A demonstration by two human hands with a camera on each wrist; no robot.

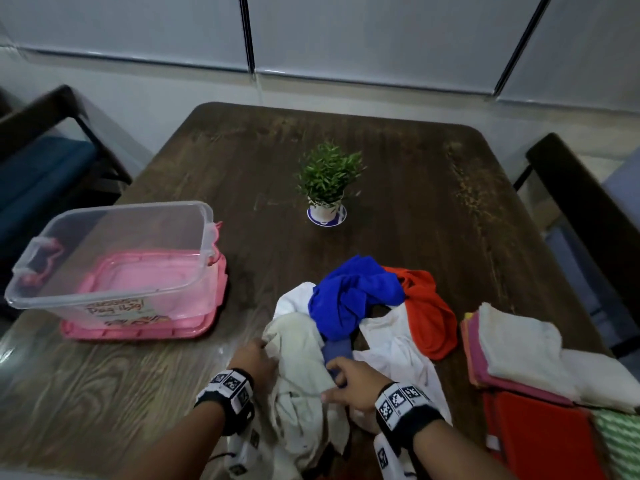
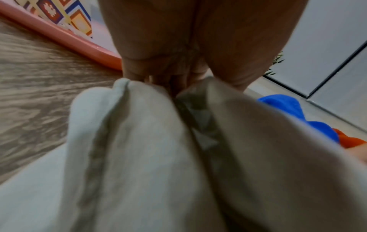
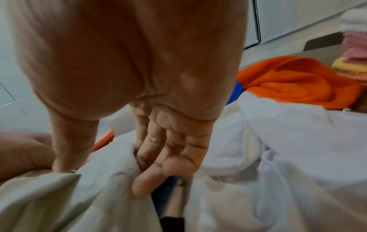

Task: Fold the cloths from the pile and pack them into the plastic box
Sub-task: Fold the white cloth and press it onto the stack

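Between both hands [image 1: 298, 372], cream cloth [image 1: 304, 368] (lengthwise near-far)

Blue cloth [image 1: 349, 292], orange cloth [image 1: 427, 313], cream cloth [image 1: 301, 344], clear plastic box [image 1: 114, 216] on a pink lid [image 1: 138, 329], dark wood table [image 1: 398, 188].

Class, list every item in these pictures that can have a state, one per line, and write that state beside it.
plastic box: open, nothing in it, standing on its pink lid
cream cloth: bunched, gripped by both hands
left hand: grips the cream cloth
right hand: grips the cream cloth
blue cloth: crumpled on the pile
orange cloth: unfolded
white cloth: unfolded
stack of cloths: folded
potted plant: upright
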